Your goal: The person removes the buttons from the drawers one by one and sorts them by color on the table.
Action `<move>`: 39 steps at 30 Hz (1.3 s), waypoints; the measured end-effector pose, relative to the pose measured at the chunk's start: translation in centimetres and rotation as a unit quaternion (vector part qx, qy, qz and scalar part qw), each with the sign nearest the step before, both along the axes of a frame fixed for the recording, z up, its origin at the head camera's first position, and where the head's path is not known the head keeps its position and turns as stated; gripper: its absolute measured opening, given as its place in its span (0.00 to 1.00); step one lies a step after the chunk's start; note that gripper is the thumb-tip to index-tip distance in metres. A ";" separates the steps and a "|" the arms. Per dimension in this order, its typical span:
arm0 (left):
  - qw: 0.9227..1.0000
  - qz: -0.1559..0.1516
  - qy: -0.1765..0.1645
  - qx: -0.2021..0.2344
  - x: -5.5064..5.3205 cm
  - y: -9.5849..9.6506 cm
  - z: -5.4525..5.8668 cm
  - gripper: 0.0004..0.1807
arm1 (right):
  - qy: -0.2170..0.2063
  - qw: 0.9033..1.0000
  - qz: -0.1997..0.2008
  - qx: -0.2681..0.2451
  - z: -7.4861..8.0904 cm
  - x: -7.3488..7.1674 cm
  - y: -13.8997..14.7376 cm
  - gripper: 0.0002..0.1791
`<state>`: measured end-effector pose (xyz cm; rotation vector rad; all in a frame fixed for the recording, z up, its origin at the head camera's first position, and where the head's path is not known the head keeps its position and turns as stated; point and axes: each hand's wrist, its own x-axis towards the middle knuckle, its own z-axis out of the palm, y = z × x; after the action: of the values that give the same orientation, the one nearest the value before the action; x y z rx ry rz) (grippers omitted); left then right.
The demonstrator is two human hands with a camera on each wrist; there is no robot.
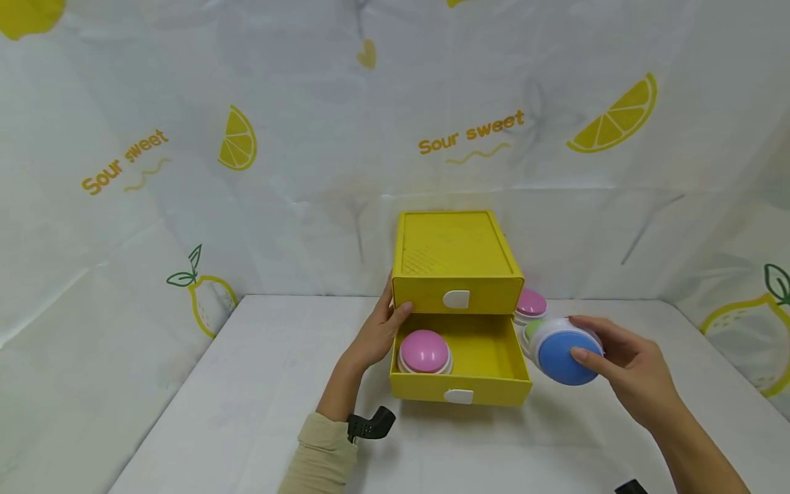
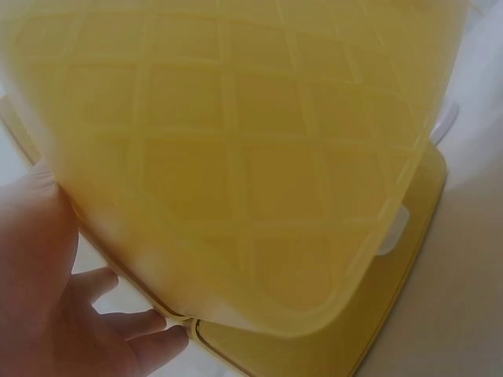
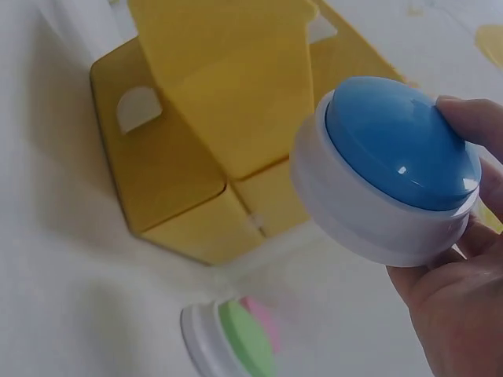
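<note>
My left hand [image 1: 378,334] rests on the left side of a yellow two-drawer box [image 1: 459,243], thumb at its front corner and fingers extended along the side. The lower drawer [image 1: 487,343] is pulled out, with a pink-topped white push button [image 1: 424,351] in its left part. In the left wrist view, the drawer's ridged underside fills most of the picture above the fingers. Right of the box, my right hand [image 1: 636,370] grips a blue-topped white push button [image 3: 401,149], its blue dome tilted toward me with the thumb on it.
Behind the held button, a green-topped button [image 3: 245,338] and another pink-topped button [image 1: 531,303] stand on the white table [image 1: 296,384] along the box's right side. The upper drawer [image 1: 426,295] is closed. A white sheet with lemon prints [image 1: 308,226] hangs at the back.
</note>
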<state>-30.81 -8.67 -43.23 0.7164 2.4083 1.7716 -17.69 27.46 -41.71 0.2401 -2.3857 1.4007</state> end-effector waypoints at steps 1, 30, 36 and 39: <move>1.000 -0.002 0.003 0.001 0.0 0.0 0.0 0.41 | -0.009 1.000 -0.008 0.005 -0.3 -0.1 0.3 0.25; 1.000 0.007 -0.008 -0.010 0.4 0.0 0.3 0.41 | -0.202 0.976 -0.062 0.058 -7.8 -2.0 3.5 0.34; 1.000 0.011 -0.009 -0.005 0.3 0.0 0.1 0.40 | -0.181 0.977 -0.076 0.081 -7.9 -1.8 3.1 0.33; 1.000 0.012 -0.010 -0.003 0.3 0.0 0.1 0.40 | -0.179 0.975 -0.092 0.097 -7.9 -1.7 3.1 0.33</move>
<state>-30.55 -8.66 -43.10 0.6693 2.4190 1.7713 -19.42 30.53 -49.57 -0.1994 -2.7547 1.2099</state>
